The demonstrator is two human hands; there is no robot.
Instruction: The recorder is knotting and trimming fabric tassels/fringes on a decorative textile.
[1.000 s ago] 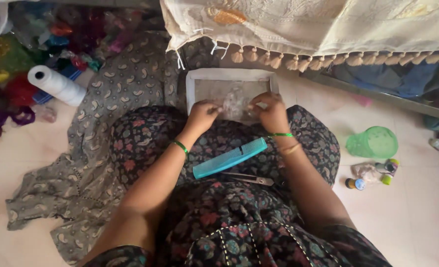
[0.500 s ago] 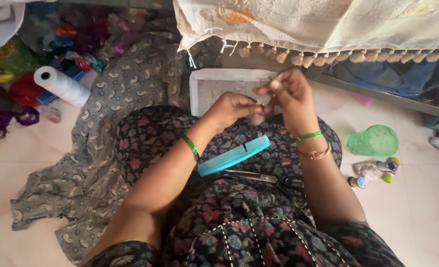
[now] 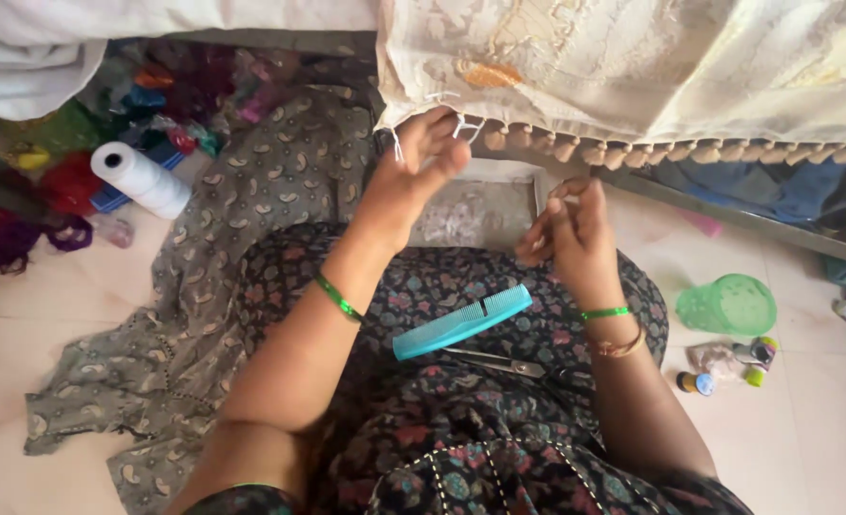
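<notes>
Tasselled cloth [image 3: 633, 67]: one, two hands at fringe; one comb [image 3: 461, 321].

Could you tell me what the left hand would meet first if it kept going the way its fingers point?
Probably the tasselled edge of the cream cloth; the left hand points up at it, already almost touching, though depth is unclear.

The left hand [image 3: 413, 176] is blurred, hiding whatever its fingertips pinch. It covers the tray's [image 3: 499, 205] left edge. The scissors [image 3: 499, 362] disappear under the right forearm; the cream cloth [image 3: 633, 67] runs off the top edge.
</notes>
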